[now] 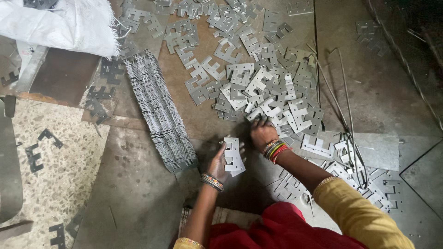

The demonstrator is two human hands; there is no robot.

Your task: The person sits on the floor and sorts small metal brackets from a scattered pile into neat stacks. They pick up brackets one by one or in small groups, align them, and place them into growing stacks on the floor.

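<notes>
Our left hand [218,163] grips a small stack of plates [233,156], fingers clamped round its lower edge, stack held upright just above the floor [134,203]. Our right hand [261,132] is spread, fingertips down on the near edge of the loose pile [258,87]; we can't tell whether it has pinched a plate yet. Both hands are close, the stack just left of the right wrist.

We judge the step as gathering: picking flat notched plates off the pile and adding them to the held stack. Next move calls for sliding one plate free of the tangle and aligning its notches with the stack.

Further left, a long neat row [159,115] of stacked plates lies on the floor. A white sack [60,23] sits top left; wires [344,110] lie right of the pile.
</notes>
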